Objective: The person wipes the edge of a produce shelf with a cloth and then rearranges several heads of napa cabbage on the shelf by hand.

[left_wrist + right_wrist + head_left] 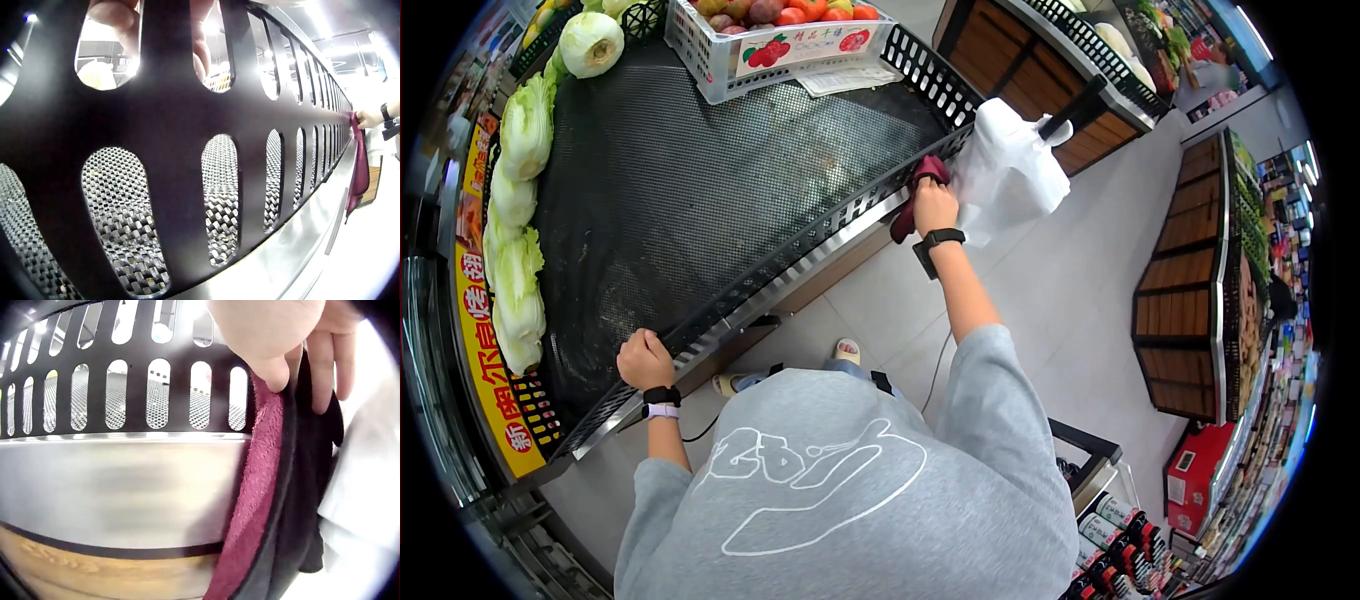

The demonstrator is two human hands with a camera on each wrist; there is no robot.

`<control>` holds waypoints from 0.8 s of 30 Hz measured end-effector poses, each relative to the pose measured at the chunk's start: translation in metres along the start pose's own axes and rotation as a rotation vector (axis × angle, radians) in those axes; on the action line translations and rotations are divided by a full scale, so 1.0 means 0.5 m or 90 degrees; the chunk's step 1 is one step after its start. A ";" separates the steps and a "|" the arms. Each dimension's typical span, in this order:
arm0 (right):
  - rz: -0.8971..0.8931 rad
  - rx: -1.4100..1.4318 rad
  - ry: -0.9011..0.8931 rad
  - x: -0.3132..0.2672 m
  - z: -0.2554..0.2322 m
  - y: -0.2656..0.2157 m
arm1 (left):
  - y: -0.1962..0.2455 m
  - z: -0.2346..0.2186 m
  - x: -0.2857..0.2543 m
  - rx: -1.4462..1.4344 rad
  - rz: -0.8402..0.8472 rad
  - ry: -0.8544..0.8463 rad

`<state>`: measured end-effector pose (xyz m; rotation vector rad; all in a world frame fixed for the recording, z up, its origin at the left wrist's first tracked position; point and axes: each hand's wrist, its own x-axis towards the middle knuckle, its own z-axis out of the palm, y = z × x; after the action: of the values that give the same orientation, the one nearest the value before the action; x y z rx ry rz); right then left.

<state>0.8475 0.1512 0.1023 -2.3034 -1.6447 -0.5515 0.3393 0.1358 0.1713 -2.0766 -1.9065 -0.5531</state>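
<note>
At one o'clock the right hand (pixel 936 207) pinches a maroon cloth (pixel 930 168); near eight o'clock the left hand (pixel 644 360) curls over the slotted black edging (pixel 175 112).

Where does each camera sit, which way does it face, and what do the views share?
Head: on the head, facing forward and down over the black mat; shows left hand, right hand, grey shirt.
Left wrist: on that wrist, facing the slotted rail; left fingers at top, right hand at the edge.
Right wrist: on that wrist, facing the rail's outer side and maroon cloth; right fingers show.
Shared: all three show the rail, cloth and right hand.
</note>
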 end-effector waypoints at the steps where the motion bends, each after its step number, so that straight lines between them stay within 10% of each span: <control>1: 0.002 -0.001 0.000 0.000 -0.005 0.004 | -0.001 0.002 0.000 -0.001 0.002 0.000; 9: 0.189 0.143 -0.079 0.011 -0.029 0.007 | 0.004 -0.001 -0.002 0.017 -0.007 0.022; 15: 0.335 0.572 -0.012 -0.050 -0.010 0.044 | 0.003 0.000 0.000 0.018 -0.002 0.022; 24: -0.024 0.532 0.268 0.078 -0.167 0.014 | -0.002 0.005 0.000 -0.002 0.012 0.034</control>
<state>0.8526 0.1469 0.1944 -1.4380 -1.3503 -0.2483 0.3386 0.1372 0.1690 -2.0576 -1.8564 -0.6012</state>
